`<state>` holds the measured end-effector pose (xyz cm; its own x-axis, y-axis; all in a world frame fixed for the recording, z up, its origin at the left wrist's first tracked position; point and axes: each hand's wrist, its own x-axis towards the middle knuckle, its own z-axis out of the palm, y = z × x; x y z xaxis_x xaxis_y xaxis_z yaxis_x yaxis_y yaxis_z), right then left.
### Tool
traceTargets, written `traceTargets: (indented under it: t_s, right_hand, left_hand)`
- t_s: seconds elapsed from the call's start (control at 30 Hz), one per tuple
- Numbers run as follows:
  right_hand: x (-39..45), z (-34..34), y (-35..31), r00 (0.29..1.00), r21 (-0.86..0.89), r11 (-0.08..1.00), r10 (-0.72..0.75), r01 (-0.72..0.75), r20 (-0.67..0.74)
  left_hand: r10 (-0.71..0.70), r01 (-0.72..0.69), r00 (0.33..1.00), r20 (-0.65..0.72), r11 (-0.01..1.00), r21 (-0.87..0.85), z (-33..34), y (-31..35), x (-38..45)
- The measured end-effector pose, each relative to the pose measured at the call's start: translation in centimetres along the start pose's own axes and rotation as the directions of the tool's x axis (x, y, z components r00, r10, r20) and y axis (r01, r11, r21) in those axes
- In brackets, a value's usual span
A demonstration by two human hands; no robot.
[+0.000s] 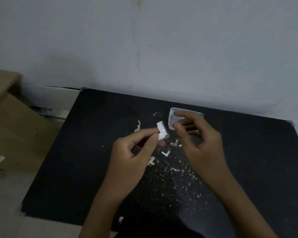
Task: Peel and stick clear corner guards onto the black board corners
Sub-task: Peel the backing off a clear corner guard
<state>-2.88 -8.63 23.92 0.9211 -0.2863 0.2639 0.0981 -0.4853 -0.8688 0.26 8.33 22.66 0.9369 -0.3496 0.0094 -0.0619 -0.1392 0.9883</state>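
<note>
No text, label, brand, number or sign can be read anywhere in the view. The picture is dim and soft, and the white pieces carry no legible print.

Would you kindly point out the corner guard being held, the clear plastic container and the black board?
corner guard (162, 131), head view, its white backing face
clear plastic container (172, 115), head view, its left wall
black board (79, 169), head view, bare left part
</note>
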Motion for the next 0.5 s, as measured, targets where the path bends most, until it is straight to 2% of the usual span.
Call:
traceTargets:
  t_s: [0.13, 0.2, 0.3, 0.5]
  right_hand:
    - [0.5, -0.9, -2.4, 0.988, 0.029, 0.994, -0.109, 0.106, 0.107]
    - [0.6, -0.9, -3.0, 0.969, -0.048, 0.975, -0.208, 0.216, 0.136]
    - [0.5, -0.8, -3.3, 0.929, -0.193, 0.908, -0.36, 0.371, 0.091]
    - [-0.3, -0.8, -3.8, 0.861, -0.222, 0.852, -0.501, 0.474, -0.084]
  left_hand:
    - [0.128, -0.128, 0.992, -0.002, 0.991, 0.049, -0.7, 2.3, -0.9]
    - [0.165, -0.164, 0.986, -0.003, 0.985, 0.053, -0.9, 3.1, -1.3]
    - [0.174, -0.174, 0.985, -0.019, 0.985, 0.018, -1.0, 3.6, -1.8]
    - [0.141, -0.144, 0.989, -0.038, 0.986, -0.08, -0.9, 4.6, -2.7]
